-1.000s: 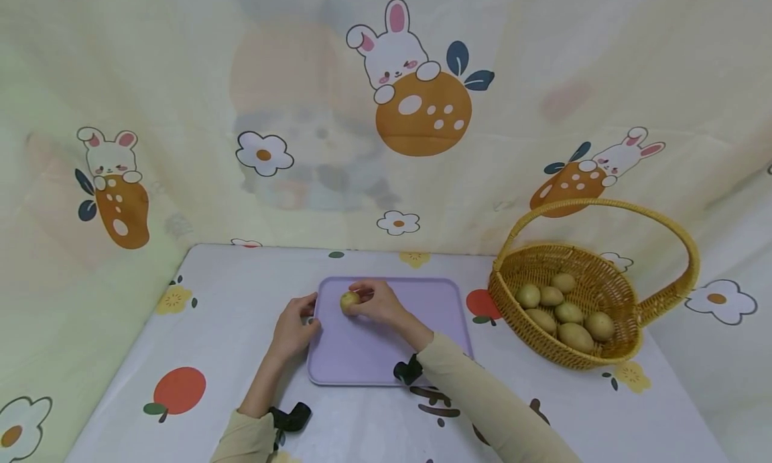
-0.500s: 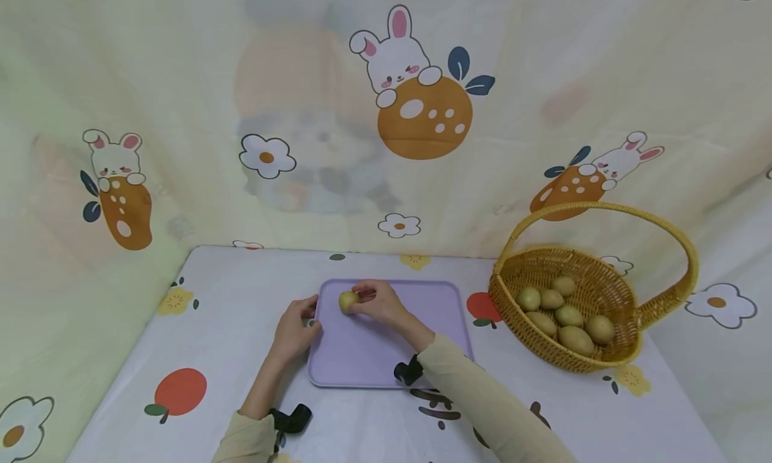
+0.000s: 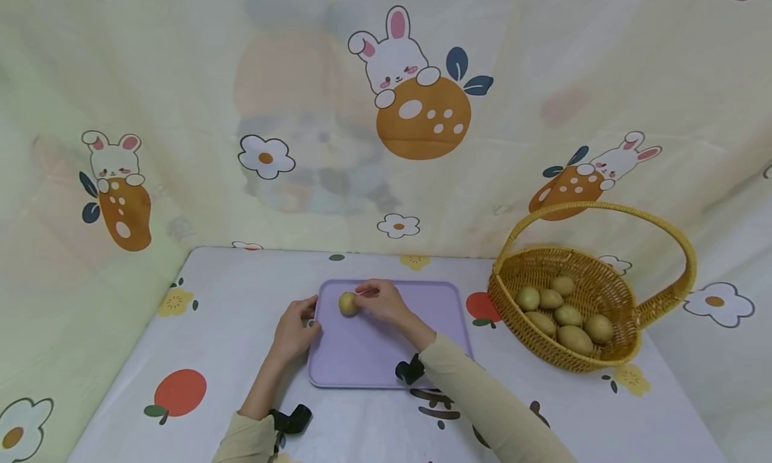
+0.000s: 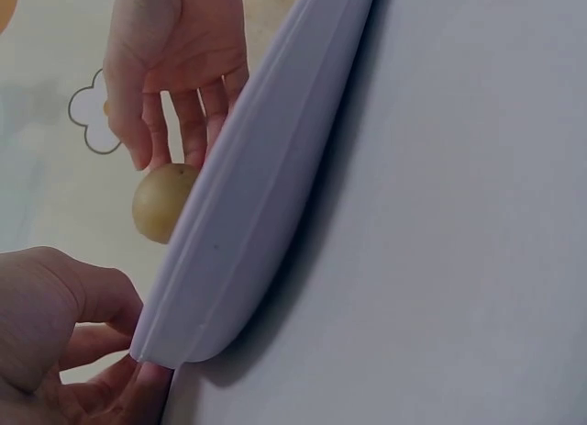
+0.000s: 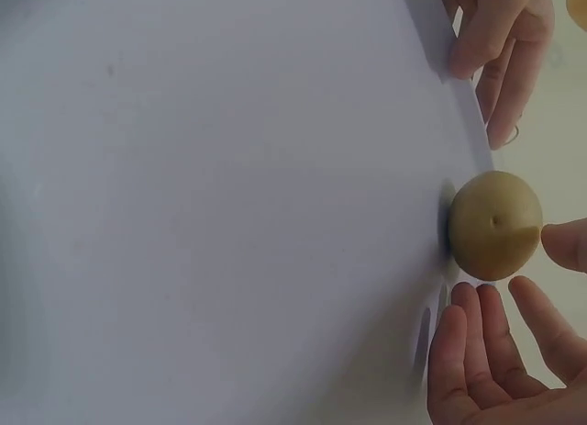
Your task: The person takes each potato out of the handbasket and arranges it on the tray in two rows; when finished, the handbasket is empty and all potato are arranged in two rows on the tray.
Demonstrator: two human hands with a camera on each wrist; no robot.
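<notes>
Held loosely apart at the right hand [image 3: 386,303], with fingertips just beside the potato [image 3: 348,304] and not closed round it. Clamped with the left hand [image 3: 293,327] on the rim of the tray [image 3: 362,356], thumb over the edge and fingers outside it, between nine and ten o'clock.

Nearest, toward eight and four o'clock of the tray: a left sleeve [image 3: 246,439] and a right sleeve [image 3: 491,399] of beige cloth. Beneath everything, a smooth white tablecloth [image 3: 241,322] printed with fruit and flowers.

At ten o'clock on the flat, pale lilac tray, with rounded corners and a raised lip: the potato, smooth-skinned, yellow-brown, almost a ball. Hard to call the long axis on so round a shape; perhaps slightly longer from twelve to six o'clock in the right wrist view, with a small dimple turned toward that camera.

Out at three o'clock, a golden woven basket [image 3: 543,265] with a tall arched handle [image 3: 603,207], holding seven more potatoes [image 3: 568,315], some round, some oval, the nearest lying lengthwise from ten to four. Farthest, across twelve o'clock, a creased cream backcloth [image 3: 181,81] printed with rabbits.
</notes>
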